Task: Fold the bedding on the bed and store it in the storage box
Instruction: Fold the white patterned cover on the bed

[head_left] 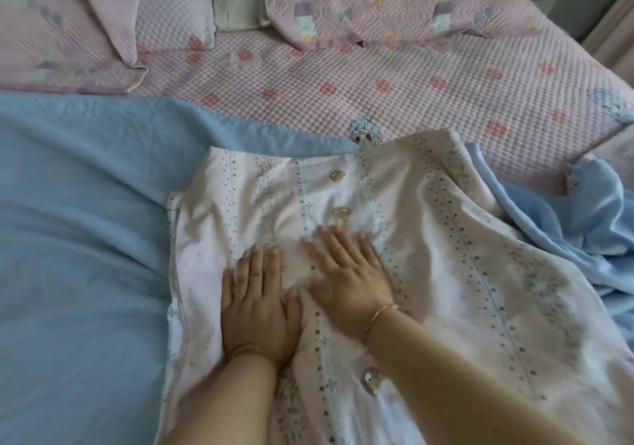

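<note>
Both hands' fingers (260,266) lie flat on the patterned cover (429,256).

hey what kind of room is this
Most likely a bedroom, on a bed: a pink quilted mattress cover, pillows at the far end, and a blue blanket under the patterned bedding that both hands press flat.

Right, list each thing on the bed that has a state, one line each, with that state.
Patterned white cover: laid flat over the blue sheet, partly folded, bear-shaped buttons fastened.
Blue sheet: spread out, wrinkled, bunched at the right.
Left hand: flat, pressing the cover.
Right hand: flat, fingers spread, pressing the cover.
Pink quilted pillow: lying at the head of the bed.
</note>
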The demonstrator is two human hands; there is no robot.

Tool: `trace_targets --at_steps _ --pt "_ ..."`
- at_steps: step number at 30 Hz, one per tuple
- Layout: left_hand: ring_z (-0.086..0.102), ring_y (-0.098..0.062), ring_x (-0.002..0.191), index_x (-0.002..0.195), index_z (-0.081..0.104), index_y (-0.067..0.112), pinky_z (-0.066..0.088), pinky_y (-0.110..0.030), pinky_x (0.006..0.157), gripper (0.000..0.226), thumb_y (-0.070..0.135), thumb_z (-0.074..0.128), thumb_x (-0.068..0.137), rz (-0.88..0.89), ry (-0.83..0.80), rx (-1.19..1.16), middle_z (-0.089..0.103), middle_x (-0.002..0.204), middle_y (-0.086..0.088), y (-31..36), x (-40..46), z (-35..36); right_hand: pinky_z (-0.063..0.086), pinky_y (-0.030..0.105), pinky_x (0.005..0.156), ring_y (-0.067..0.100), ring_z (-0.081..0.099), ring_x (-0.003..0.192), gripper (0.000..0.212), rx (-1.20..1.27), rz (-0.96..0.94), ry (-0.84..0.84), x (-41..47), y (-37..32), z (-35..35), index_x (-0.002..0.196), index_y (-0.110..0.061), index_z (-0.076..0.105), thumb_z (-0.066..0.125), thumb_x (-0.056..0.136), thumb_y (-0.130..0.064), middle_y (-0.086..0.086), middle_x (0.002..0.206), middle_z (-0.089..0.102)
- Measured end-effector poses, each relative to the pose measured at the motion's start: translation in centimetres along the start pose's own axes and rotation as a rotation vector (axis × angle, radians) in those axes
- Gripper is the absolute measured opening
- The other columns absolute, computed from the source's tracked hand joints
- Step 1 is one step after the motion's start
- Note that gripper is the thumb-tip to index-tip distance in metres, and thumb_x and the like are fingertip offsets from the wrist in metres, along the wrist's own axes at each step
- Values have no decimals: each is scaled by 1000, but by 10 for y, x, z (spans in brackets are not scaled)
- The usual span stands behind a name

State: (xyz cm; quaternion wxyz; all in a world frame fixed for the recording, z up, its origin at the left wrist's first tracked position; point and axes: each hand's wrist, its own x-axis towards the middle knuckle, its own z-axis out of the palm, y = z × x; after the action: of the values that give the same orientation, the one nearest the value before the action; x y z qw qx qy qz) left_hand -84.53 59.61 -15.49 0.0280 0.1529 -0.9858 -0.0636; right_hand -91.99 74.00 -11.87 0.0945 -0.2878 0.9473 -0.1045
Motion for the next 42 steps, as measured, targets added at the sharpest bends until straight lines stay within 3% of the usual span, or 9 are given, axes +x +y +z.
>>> trace_targets --at_steps 5,10,17,22,26,29,34,38,42 --pt "38 -31 139 145 44 11 20 -50 115 68 43 31 87 -2 3 -18 43 149 -13 2 0 0 -19 36 115 8 -21 143 69 117 446 46 -13 -1 -2 151 -25 -9 13 95 -57 -8 158 -16" --pt "36 -28 141 146 42 12 17 -49 117 68 43 30 87 -12 4 -12 40 151 -12 2 1 -3 -4 34 117 8 5 146 63 147 366 200 -72 -29 39 152 -25 16 10 95 -51 -6 158 16" --pt "32 -21 143 147 40 11 12 -44 118 66 43 28 90 71 -14 99 38 152 -8 -32 -13 -12 8 39 116 13 19 144 63 101 324 271 -61 -20 48 148 -20 29 12 94 -47 -3 154 28" --pt "5 -17 150 153 21 10 -12 -47 117 67 38 17 92 -279 -30 173 17 161 -5 -53 -25 -49 3 36 115 14 19 143 62 87 346 275 -58 -23 47 147 -19 32 19 92 -44 -1 154 30" --pt "35 -26 141 142 47 7 8 -50 117 65 35 40 84 -104 44 8 41 149 -12 10 -109 -54 1 36 115 15 19 144 63 72 357 278 -58 -25 46 148 -20 31 18 91 -44 -1 155 29" --pt "40 -24 139 140 49 7 25 -52 111 64 38 36 85 -67 -82 -3 40 150 -10 11 -144 -29 -5 34 115 13 11 146 68 70 345 259 -59 -25 43 150 -22 24 11 89 -49 -3 157 21" --pt "43 -25 136 142 47 6 26 -50 109 69 37 33 82 -81 -77 -22 45 147 -13 6 -134 -10 -11 33 114 10 -2 147 77 110 302 220 -61 -23 40 152 -25 11 2 83 -56 -6 160 7" --pt "36 -22 141 147 37 10 17 -47 114 70 41 22 86 -102 -83 9 39 152 -9 7 -135 -10 -14 34 114 6 -13 145 70 166 210 71 -67 -14 33 152 -29 -1 11 90 -58 -11 159 -8" --pt "5 -12 149 155 6 21 -5 -39 120 75 48 -1 86 -128 -155 86 7 163 3 8 -132 -12 -9 35 118 4 -14 144 66 304 123 -207 -92 -6 22 152 -30 -2 30 97 -47 -12 159 -10"
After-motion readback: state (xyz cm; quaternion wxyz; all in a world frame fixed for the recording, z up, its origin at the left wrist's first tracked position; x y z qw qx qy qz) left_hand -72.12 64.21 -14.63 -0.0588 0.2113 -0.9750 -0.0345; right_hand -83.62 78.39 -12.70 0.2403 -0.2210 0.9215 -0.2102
